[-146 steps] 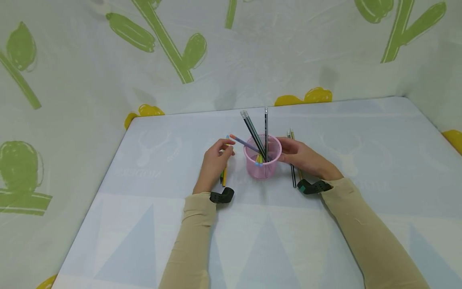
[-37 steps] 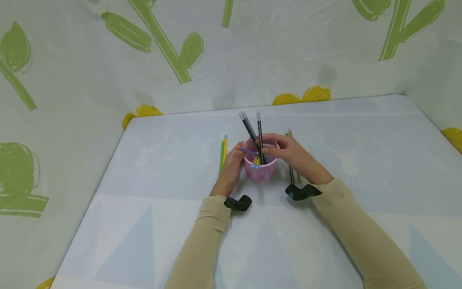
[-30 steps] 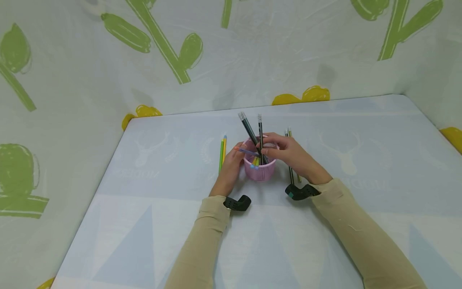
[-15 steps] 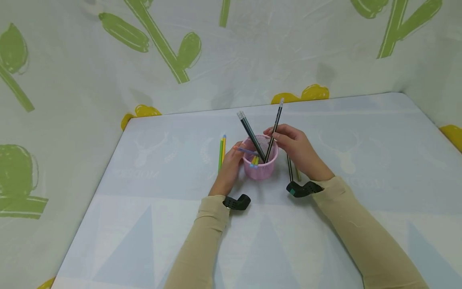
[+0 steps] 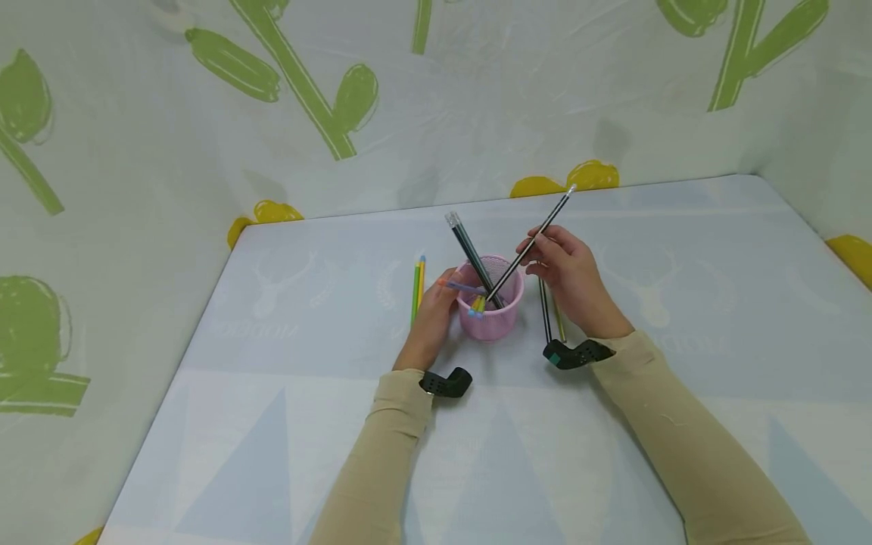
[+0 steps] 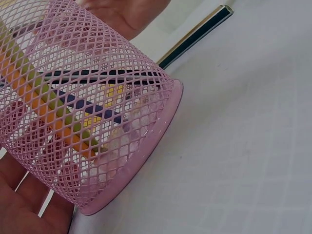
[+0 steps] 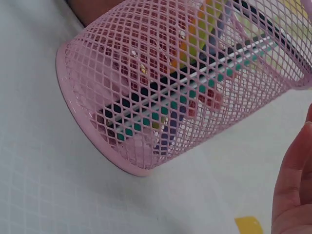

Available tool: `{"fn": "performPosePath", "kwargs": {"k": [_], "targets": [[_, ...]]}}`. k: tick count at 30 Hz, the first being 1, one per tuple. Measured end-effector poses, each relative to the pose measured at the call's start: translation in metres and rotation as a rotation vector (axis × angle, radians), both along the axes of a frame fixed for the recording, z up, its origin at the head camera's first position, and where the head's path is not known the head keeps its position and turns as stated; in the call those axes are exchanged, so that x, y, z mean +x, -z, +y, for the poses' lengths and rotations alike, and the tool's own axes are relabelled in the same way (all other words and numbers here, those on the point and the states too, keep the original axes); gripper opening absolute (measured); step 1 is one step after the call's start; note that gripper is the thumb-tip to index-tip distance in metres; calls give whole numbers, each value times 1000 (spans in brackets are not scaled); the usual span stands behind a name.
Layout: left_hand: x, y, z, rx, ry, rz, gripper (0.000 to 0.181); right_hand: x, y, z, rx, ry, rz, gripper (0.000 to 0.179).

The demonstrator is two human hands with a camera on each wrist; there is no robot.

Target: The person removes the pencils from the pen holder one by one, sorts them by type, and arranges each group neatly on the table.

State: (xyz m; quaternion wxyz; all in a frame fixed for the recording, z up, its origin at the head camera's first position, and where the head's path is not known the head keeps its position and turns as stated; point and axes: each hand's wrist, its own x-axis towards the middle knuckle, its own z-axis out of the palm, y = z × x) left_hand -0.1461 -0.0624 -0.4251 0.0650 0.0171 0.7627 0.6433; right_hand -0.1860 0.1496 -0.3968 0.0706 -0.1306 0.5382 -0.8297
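A pink mesh pencil cup (image 5: 489, 325) stands on the table, with pencils leaning in it. My left hand (image 5: 434, 318) holds the cup's left side; through the mesh its fingers show faintly in the right wrist view. My right hand (image 5: 568, 276) pinches a black striped pencil (image 5: 538, 233) above the cup's right rim. That pencil slants, eraser end up to the right, and its lower end overlaps the cup's opening. Dark pencils (image 5: 466, 241), a purple pencil (image 5: 463, 286) and yellow-green pencils with blue ends (image 5: 478, 306) are in the cup.
Green (image 5: 415, 291) and yellow pencils (image 5: 421, 271) lie left of the cup, partly behind the left hand. Right of it, a black pencil (image 5: 545, 310) and a gold-coloured pencil (image 5: 560, 325) lie under the right hand. A patterned curtain (image 5: 463, 113) rises behind the table.
My left hand has come from the pencils on the left to the cup. My right hand has gone from the cup's side to a black pencil, raising and tilting it rightward.
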Motion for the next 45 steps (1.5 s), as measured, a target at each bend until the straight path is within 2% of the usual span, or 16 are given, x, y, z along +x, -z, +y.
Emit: {"fn": "performPosePath", "kwargs": {"k": [6, 16, 22, 27, 34, 39, 45], "targets": [[1, 0, 0, -2, 3, 6, 66, -3, 2, 8, -184, 32, -64, 23], [0, 1, -2, 4, 11, 37, 67, -11, 8, 22, -301, 76, -174, 32], [0, 1, -1, 12, 5, 2, 69, -14, 14, 29, -358, 66, -214, 37], [-1, 2, 0, 17, 7, -6, 69, -16, 17, 34, -358, 59, -230, 40], [-1, 2, 0, 31, 16, -1, 68, -18, 21, 37, -225, 93, -254, 41], [-1, 3, -1, 23, 10, -16, 68, -18, 22, 37, -198, 57, -255, 42], [-1, 2, -1, 18, 3, -1, 69, -18, 22, 37, -176, 31, -261, 49]]}}
